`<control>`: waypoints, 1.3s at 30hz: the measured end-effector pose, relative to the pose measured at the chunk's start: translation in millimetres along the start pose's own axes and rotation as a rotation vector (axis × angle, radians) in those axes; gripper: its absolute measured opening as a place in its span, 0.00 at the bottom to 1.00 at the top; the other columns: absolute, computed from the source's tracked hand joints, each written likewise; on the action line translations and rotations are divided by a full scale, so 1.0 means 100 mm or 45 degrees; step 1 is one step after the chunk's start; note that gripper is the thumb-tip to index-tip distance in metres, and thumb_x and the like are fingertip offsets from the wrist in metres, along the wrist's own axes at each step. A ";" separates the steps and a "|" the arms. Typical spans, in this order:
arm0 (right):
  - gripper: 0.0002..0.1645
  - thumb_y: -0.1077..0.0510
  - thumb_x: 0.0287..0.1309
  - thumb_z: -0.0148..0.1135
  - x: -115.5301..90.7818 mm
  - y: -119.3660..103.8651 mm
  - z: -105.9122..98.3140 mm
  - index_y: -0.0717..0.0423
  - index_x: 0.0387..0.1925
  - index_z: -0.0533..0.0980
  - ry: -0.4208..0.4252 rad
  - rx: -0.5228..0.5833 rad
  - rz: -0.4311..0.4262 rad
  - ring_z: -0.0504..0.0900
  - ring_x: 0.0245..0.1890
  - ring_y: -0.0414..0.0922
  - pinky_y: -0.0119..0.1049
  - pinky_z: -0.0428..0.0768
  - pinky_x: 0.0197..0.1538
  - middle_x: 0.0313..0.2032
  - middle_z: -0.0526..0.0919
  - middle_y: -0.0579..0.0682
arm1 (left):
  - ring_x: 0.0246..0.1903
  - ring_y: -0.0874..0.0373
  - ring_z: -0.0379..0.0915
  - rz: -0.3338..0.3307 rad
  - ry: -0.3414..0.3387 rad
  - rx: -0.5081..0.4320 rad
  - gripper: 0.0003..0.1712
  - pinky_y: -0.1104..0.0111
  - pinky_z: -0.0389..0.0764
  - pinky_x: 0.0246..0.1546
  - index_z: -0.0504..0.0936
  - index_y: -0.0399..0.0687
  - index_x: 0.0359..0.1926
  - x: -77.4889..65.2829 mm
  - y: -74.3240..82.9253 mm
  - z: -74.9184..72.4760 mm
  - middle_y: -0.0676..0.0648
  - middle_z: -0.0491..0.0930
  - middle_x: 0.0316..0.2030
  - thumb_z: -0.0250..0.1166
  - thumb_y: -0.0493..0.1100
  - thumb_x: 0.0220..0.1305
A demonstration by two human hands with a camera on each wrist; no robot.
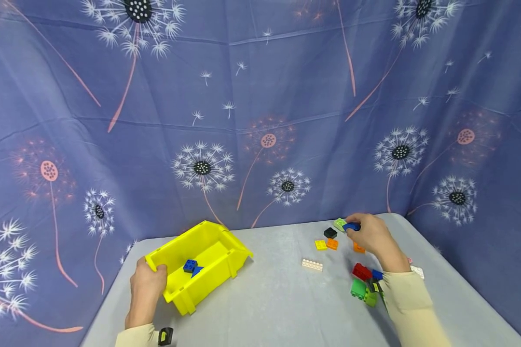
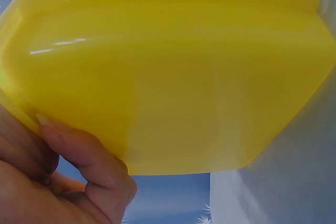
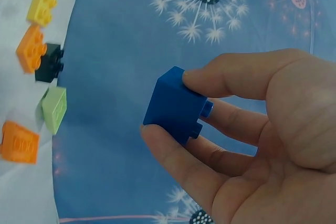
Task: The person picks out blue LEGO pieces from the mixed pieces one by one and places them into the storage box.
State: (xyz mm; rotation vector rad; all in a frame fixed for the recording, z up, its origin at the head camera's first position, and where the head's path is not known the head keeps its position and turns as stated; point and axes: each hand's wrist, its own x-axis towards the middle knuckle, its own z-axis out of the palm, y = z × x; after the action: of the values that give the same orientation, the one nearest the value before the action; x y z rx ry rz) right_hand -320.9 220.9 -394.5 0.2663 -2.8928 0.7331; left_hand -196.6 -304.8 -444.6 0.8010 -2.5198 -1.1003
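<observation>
On the left of the table, my left hand (image 1: pixel 146 284) grips the end rim of a yellow plastic bin (image 1: pixel 214 284), its thumb over the edge. Two blue toy blocks (image 1: pixel 190 265) lie inside the bin. My right hand (image 1: pixel 371 235) is over the far right part of the table and pinches a blue toy building block (image 3: pixel 176 106) between thumb and fingers. The right wrist view shows that block's sloped side and its studs, which face the palm. Close to the right hand in the head view is a light green block (image 1: pixel 339 224).
Near the back right lie a black block (image 1: pixel 330 233), a yellow block (image 1: pixel 321 245) and orange blocks (image 1: pixel 332 244). A long whitish brick (image 1: pixel 312 264) sits nearer the middle. Red (image 1: pixel 362 271) and green blocks (image 1: pixel 358 288) cluster beside the right forearm. A patterned blue curtain (image 1: pixel 260 96) borders the table.
</observation>
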 end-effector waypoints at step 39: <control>0.17 0.57 0.54 0.63 0.15 -1.23 0.53 0.46 0.47 0.80 -0.046 0.197 -0.211 0.76 0.40 0.47 0.42 0.75 0.39 0.44 0.80 0.49 | 0.33 0.43 0.73 0.030 0.003 -0.003 0.36 0.60 0.75 0.27 0.50 0.25 0.66 0.01 -0.02 -0.01 0.26 0.70 0.43 0.51 0.41 0.63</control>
State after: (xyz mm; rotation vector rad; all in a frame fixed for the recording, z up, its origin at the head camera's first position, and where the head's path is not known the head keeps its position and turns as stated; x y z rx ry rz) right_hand -315.4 86.8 -381.9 0.5346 -2.8065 0.9316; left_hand -195.7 -307.2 -445.4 0.7692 -2.5191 -1.0934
